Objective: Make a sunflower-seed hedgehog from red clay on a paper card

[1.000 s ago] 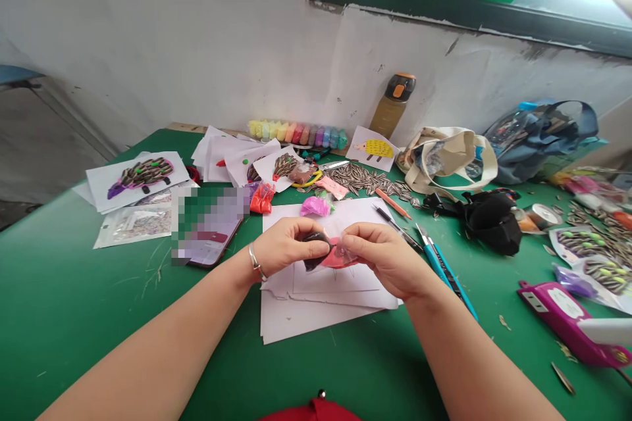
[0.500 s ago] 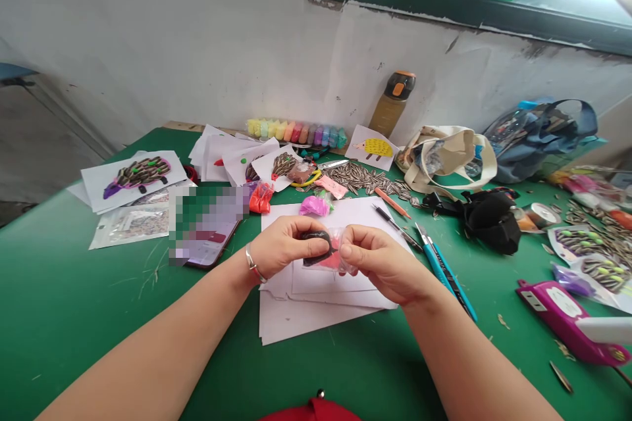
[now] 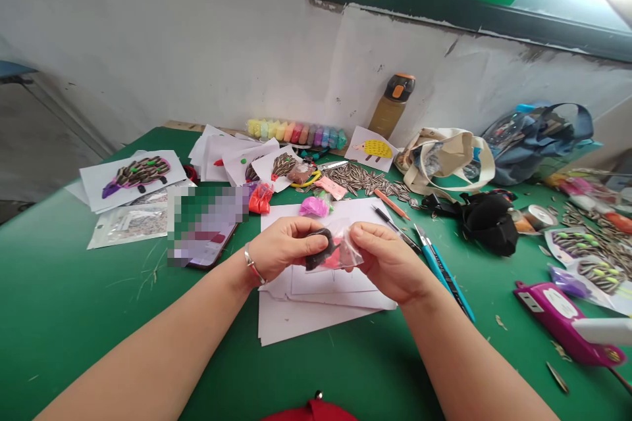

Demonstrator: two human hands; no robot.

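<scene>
My left hand [image 3: 291, 243], with a silver bracelet at the wrist, pinches a lump of black modelling clay [image 3: 318, 255] in a small clear plastic bag [image 3: 351, 254]. The fingers of my right hand [image 3: 382, 256] are closed on the bag's other end. Something red shows through or behind the film. Below both hands lies a stack of white paper [image 3: 316, 319]. Just beyond them sit a pink clay packet [image 3: 315, 206] and a red clay packet [image 3: 261, 197].
A phone [image 3: 210, 227] and a hedgehog picture of seeds [image 3: 141, 174] lie to the left. Sunflower seeds [image 3: 365, 179], an orange pencil [image 3: 392, 204], a pen [image 3: 395, 227] and blue cutters [image 3: 439, 270] are on the right. A bottle [image 3: 390, 108] stands by the wall.
My right hand has shifted slightly to the right, away from my left. More of the clear bag is now stretched between them, and the black clay is tilted.
</scene>
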